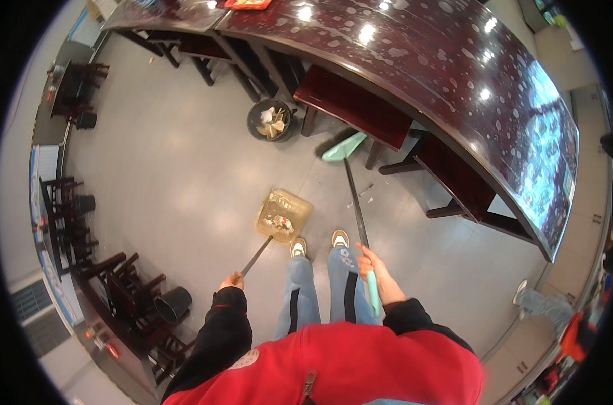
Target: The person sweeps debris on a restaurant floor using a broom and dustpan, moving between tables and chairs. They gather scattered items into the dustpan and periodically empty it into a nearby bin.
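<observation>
My left hand [232, 280] grips the dark handle of a long-handled dustpan [292, 205]. The yellowish pan rests on the grey floor before my shoes, with crumpled litter [280, 223] inside. In my right hand [373, 267] is the handle of a broom [345, 147], dark with a mint-green grip end. The broom's mint-green head and dark bristles are at the floor by the end of a dark red wooden bench [354, 104]. Small scraps [367, 190] lie on the floor to the right of the broom handle.
A black bin [271, 120] with paper waste stands left of the bench. The long glossy table [387, 45] curves across the top and right, with another bench [456, 177] beneath. Dark stools [127, 288] and a black bin [173, 305] are at left. Another person's leg [544, 306] shows at right.
</observation>
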`<action>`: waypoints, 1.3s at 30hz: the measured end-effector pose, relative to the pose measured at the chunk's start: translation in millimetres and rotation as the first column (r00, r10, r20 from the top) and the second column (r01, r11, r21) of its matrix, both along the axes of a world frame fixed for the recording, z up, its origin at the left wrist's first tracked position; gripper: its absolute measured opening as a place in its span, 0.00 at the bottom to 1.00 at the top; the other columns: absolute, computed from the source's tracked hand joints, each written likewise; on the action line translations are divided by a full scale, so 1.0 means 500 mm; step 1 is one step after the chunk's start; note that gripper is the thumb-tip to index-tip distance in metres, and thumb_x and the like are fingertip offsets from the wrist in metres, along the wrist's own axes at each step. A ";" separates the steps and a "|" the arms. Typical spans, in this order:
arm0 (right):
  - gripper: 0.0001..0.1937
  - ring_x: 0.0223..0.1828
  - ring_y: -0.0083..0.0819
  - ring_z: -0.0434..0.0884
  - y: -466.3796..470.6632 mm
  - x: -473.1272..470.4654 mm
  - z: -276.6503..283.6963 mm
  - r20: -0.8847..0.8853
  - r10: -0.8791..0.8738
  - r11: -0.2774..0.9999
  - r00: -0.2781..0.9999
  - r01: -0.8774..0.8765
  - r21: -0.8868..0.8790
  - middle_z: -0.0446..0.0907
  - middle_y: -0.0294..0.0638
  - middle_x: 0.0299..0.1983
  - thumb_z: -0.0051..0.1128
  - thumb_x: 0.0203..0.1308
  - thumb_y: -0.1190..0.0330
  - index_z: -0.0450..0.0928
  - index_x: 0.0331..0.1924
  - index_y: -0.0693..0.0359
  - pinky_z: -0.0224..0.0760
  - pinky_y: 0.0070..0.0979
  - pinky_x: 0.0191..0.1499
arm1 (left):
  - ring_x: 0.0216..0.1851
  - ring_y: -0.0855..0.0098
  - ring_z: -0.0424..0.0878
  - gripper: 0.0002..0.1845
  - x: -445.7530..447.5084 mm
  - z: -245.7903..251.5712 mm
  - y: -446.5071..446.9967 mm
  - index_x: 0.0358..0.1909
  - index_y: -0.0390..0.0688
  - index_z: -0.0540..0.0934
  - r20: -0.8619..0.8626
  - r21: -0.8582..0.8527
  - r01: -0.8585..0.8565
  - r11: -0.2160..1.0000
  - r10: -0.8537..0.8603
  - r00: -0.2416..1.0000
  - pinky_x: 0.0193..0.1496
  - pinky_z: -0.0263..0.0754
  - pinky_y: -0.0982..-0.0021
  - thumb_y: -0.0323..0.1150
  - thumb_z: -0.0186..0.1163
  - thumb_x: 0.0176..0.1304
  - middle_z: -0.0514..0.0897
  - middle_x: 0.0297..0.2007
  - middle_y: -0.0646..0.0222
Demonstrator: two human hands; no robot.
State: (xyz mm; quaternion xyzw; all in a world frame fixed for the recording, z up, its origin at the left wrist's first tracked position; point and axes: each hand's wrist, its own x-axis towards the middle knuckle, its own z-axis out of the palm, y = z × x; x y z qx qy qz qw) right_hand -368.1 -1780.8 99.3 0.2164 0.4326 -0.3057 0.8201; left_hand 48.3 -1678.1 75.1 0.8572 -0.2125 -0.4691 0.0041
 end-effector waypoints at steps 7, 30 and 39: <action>0.17 0.07 0.11 0.50 -0.260 0.126 -0.267 0.248 -0.177 0.971 0.952 0.210 -0.115 0.52 0.24 0.11 0.41 0.54 0.53 0.63 0.45 0.48 0.45 0.11 0.08 | 0.34 0.78 0.75 0.13 0.076 -0.036 -0.109 0.36 0.38 0.73 0.025 -0.112 0.267 0.957 -0.266 0.964 0.41 0.67 0.80 0.33 0.55 0.48 0.78 0.31 0.66; 0.10 0.07 0.16 0.51 0.390 0.114 0.051 -0.279 -0.116 0.933 0.953 0.201 0.298 0.57 0.30 0.10 0.47 0.52 0.59 0.65 0.35 0.53 0.43 0.13 0.09 | 0.36 0.71 0.76 0.14 0.074 0.016 -0.179 0.35 0.45 0.75 0.027 -0.090 0.509 0.856 -0.509 0.860 0.41 0.67 0.75 0.38 0.53 0.47 0.79 0.31 0.65; 0.12 0.06 0.14 0.49 0.450 0.052 0.164 -0.421 -0.247 0.944 0.873 0.315 0.099 0.52 0.27 0.09 0.46 0.52 0.57 0.66 0.37 0.52 0.41 0.13 0.08 | 0.35 0.70 0.76 0.14 -0.006 0.105 -0.240 0.36 0.44 0.75 0.019 -0.070 0.639 0.766 -0.639 0.769 0.40 0.67 0.76 0.39 0.53 0.48 0.78 0.31 0.64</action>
